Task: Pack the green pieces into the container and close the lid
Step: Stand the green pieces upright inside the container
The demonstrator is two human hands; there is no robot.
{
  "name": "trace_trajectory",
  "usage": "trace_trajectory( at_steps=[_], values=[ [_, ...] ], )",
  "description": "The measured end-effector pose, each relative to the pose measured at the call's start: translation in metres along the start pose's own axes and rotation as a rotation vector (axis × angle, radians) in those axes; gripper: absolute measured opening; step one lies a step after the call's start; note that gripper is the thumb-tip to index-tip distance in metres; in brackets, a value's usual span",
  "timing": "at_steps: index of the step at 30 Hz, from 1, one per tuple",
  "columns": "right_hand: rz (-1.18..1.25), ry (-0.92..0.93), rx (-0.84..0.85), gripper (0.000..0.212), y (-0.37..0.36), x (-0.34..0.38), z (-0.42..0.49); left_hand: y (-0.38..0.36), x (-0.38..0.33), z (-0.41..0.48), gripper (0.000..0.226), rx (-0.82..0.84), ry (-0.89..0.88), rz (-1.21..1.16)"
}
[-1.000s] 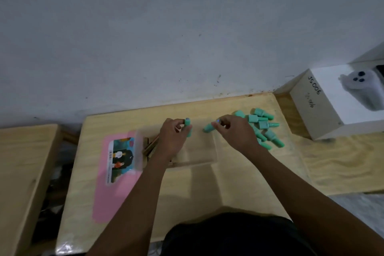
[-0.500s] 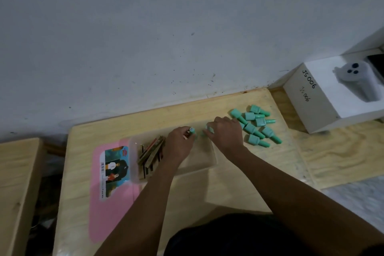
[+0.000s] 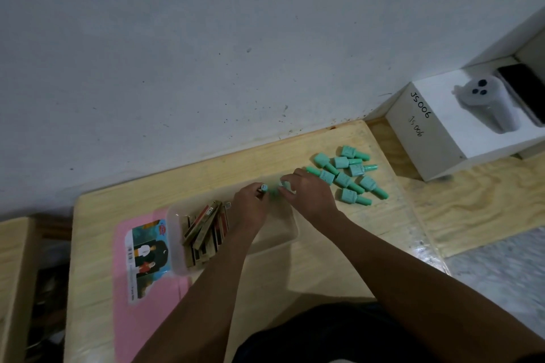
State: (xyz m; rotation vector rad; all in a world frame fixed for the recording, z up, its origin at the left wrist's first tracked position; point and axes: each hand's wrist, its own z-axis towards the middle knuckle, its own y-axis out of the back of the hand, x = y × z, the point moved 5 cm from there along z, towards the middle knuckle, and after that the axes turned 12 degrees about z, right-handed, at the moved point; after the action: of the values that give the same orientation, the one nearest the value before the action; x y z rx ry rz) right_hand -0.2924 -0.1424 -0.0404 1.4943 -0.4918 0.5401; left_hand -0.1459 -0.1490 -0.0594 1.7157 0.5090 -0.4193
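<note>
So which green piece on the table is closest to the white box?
The top green piece in the loose pile, the farthest back one. It lies nearest the white box; the others sit lower or further left.

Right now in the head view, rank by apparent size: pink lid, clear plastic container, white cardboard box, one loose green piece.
1. pink lid and white cardboard box: similar, and the box is cut off, so no ranking
2. clear plastic container
3. green piece
</note>
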Motion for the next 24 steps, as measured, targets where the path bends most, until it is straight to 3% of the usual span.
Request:
trace_trajectory(
  at_steps=[12,17,20,24],
  values=[
    [0.099,-0.075,0.025,0.029,-0.002,-0.003,-0.002,-0.005,-0.002,-0.008,0.019,-0.066,-0.028,0.095],
    [0.086,-0.05,-0.072,0.029,0.024,-0.008,-0.014,0.008,-0.007,-0.018,0.027,-0.172,-0.028,0.062],
    [0.072,-0.151,-0.164,0.027,0.049,-0.038,-0.033,0.015,-0.018,-0.026,0.033,-0.24,-0.073,0.074],
    [0.045,-0.406,-0.193,0.023,0.077,-0.106,-0.07,0.012,-0.059,-0.034,0.023,-0.308,-0.294,0.074]
  ],
)
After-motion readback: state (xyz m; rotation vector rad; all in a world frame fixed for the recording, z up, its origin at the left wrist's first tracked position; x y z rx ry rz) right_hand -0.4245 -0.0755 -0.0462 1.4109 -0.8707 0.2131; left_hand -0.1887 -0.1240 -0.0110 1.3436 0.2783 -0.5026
